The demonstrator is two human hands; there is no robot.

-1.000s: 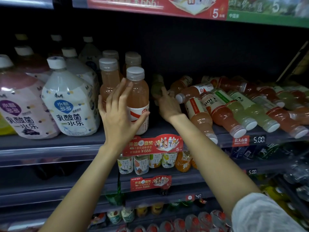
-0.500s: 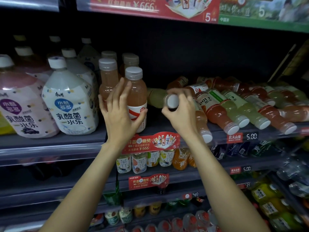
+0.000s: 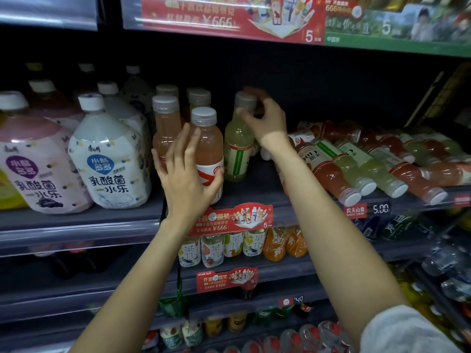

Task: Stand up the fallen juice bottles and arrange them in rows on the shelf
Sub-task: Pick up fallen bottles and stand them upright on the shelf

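A pale green juice bottle (image 3: 237, 146) stands upright on the dark shelf (image 3: 257, 189). My right hand (image 3: 265, 118) grips it by the neck just under its grey cap. My left hand (image 3: 186, 174) rests with straight fingers against the front pink juice bottle (image 3: 209, 149), which stands upright with other pink bottles (image 3: 165, 123) behind it. To the right, several red and green juice bottles (image 3: 356, 164) lie on their sides in a heap, caps toward me.
Large white and pink yoghurt-drink jugs (image 3: 109, 159) fill the shelf's left part. A red promo tag (image 3: 234, 217) and a price tag (image 3: 367, 210) hang on the shelf's front edge. Lower shelves hold tea and other bottles (image 3: 221, 248). An upper shelf banner (image 3: 229, 19) hangs overhead.
My right hand took the green bottle from the heap, carried it left by its cap end and turned it upright beside the pink bottles. My left hand stayed on the front pink bottle.
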